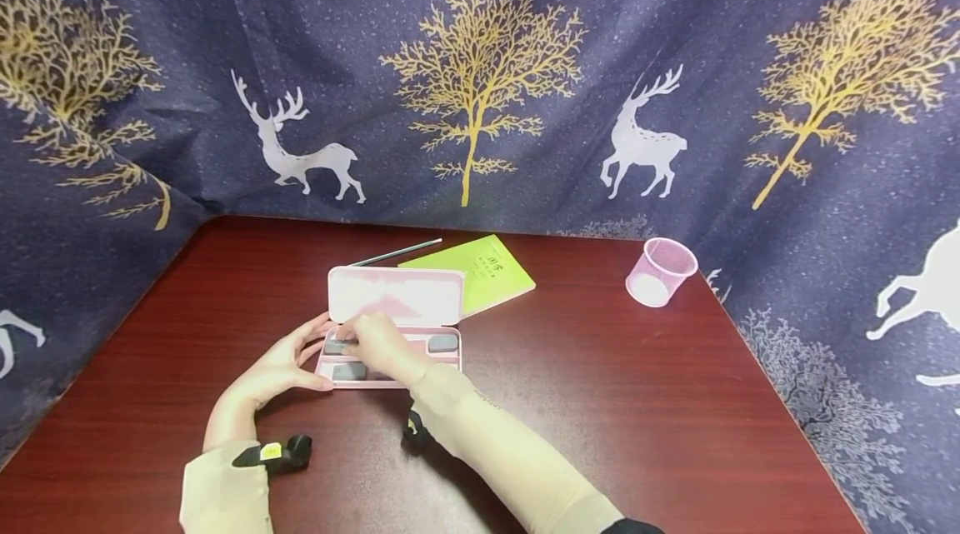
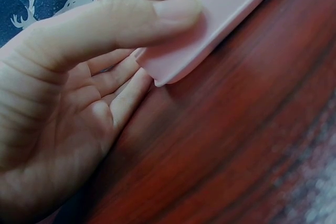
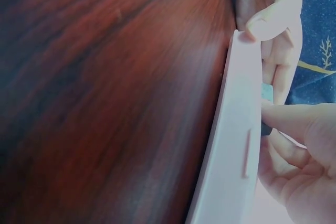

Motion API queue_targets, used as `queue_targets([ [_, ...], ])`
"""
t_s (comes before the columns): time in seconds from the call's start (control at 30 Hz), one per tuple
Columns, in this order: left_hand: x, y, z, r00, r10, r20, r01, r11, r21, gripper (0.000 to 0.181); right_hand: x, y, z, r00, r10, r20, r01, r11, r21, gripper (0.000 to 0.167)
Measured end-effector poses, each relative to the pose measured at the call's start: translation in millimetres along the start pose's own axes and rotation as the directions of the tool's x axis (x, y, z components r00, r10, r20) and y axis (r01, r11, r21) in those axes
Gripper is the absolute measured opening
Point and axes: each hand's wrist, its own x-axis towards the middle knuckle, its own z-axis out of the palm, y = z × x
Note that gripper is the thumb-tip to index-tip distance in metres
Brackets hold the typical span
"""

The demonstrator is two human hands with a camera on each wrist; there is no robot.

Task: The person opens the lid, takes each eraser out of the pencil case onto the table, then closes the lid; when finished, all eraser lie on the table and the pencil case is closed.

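Observation:
A pink pencil case (image 1: 396,298) lies open on the table, lid tipped back. My left hand (image 1: 281,363) grips its left end, thumb on the front wall (image 2: 178,51) and fingers round behind. My right hand (image 1: 378,342) reaches into the case from the right. Its thumb and fingers pinch a dark grey block, seemingly an eraser (image 3: 266,129), at the back left; the fingers partly cover it. Another grey eraser (image 1: 348,371) sits in the front left compartment, and a third eraser (image 1: 442,343) at the back right.
Behind the case lie a green booklet (image 1: 495,271) and a thin pencil (image 1: 397,252). A pink mesh pen cup (image 1: 662,271) stands near the table's right edge. A dark cloth (image 1: 540,142) with deer and trees hangs behind the brown table (image 1: 600,401).

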Motion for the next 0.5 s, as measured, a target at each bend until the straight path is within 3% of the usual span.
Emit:
queue_targets([
  [0.2, -0.4, -0.4, -0.5, 1.000, 0.005, 0.004, -0.005, 1.000, 0.001, 0.109, 1.3, -0.7, 0.9, 1.000, 0.004, -0.002, -0.004, 1.000, 0.012, 0.019],
  [0.5, -1.4, 2.2, 0.1, 1.000, -0.002, -0.002, 0.002, 1.000, 0.019, 0.109, 0.7, 0.2, -6.7, 0.999, 0.034, -0.020, -0.031, 0.992, 0.125, 0.020],
])
